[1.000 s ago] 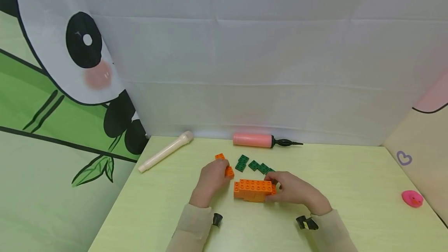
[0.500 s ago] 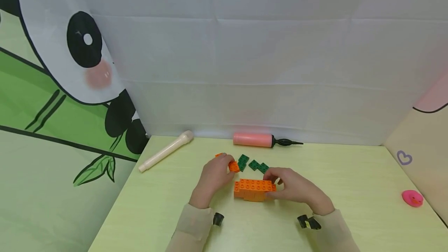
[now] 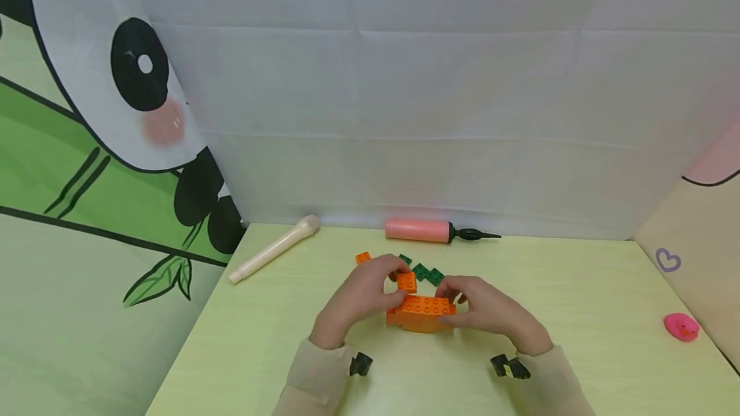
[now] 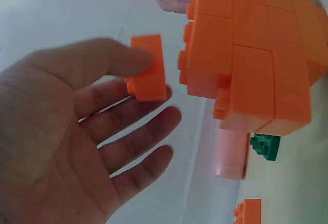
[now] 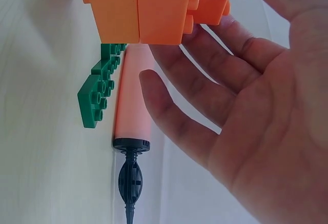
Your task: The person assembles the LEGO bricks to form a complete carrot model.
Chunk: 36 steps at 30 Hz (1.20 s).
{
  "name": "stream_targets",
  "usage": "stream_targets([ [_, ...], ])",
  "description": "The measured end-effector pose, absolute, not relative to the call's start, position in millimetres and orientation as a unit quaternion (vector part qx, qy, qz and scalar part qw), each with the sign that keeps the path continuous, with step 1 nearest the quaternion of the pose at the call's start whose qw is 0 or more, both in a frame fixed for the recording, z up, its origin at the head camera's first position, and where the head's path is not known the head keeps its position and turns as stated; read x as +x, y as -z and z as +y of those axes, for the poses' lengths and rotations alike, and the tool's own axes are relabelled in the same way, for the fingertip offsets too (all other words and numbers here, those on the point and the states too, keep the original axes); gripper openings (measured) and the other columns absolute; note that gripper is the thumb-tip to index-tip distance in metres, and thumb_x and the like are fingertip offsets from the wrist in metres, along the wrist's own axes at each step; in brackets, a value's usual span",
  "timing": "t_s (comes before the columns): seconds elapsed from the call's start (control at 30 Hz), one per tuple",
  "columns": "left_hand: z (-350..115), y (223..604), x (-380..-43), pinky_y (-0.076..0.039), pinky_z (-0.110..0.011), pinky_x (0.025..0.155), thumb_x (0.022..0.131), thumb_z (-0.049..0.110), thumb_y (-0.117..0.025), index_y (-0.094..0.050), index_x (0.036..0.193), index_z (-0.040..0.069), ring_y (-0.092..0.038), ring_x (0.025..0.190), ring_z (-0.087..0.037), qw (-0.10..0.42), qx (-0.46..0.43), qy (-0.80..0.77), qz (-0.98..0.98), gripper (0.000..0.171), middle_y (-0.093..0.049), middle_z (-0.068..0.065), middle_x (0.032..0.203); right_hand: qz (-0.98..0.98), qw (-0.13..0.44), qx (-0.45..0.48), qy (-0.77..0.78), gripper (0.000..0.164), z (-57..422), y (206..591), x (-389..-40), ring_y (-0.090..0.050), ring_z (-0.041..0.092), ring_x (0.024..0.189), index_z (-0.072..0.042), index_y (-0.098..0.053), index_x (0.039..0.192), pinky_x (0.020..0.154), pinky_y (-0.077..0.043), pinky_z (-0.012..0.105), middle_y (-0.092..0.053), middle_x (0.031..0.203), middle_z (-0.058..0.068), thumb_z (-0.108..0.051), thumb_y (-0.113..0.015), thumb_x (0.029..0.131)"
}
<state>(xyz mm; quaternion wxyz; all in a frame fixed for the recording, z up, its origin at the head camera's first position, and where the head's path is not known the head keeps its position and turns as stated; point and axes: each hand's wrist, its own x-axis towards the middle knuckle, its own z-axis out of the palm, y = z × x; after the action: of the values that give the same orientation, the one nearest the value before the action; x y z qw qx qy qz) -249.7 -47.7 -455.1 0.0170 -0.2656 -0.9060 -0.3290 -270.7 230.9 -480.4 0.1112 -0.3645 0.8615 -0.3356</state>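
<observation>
My left hand (image 3: 361,294) pinches a small orange toy brick (image 3: 407,282) between thumb and fingers, just above the left part of a stacked orange brick block (image 3: 422,320). In the left wrist view a narrow gap separates this brick (image 4: 151,88) from the studded side of the block (image 4: 251,65); the other fingers are spread. My right hand (image 3: 491,313) holds the block's right end, thumb in front and fingers behind. The right wrist view shows its fingers (image 5: 189,90) behind the block's stepped end (image 5: 138,11).
Several green bricks (image 3: 436,277) lie behind the block, partly hidden by my left hand. A loose orange brick (image 3: 363,257) sits beyond that hand. Along the back are a pink hand pump (image 3: 417,230) and a pale tube (image 3: 274,250). A pink rubber duck (image 3: 682,327) lies far right.
My left hand has lifted the small orange brick and carried it right, to over the orange block. The right hand stays at the block's right end, nearly still.
</observation>
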Motion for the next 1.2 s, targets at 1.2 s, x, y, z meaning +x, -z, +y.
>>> stream_targets([
  [1.2,-33.9,450.6,-242.6,-0.050,-0.025,0.077,0.092,0.027,-0.083,-0.071,0.108,0.017,-0.058,0.085,-0.010,-0.021,-0.313,0.243,-0.918,0.022,-0.066,0.009,0.102,0.858,0.106,-0.370,0.339,0.024,229.3,480.4,-271.6,-0.064,0.010,0.095,-0.020,-0.067,0.103,0.086,-0.056,0.045,-0.067,0.100,-0.016,-0.031,-0.085,0.090],
])
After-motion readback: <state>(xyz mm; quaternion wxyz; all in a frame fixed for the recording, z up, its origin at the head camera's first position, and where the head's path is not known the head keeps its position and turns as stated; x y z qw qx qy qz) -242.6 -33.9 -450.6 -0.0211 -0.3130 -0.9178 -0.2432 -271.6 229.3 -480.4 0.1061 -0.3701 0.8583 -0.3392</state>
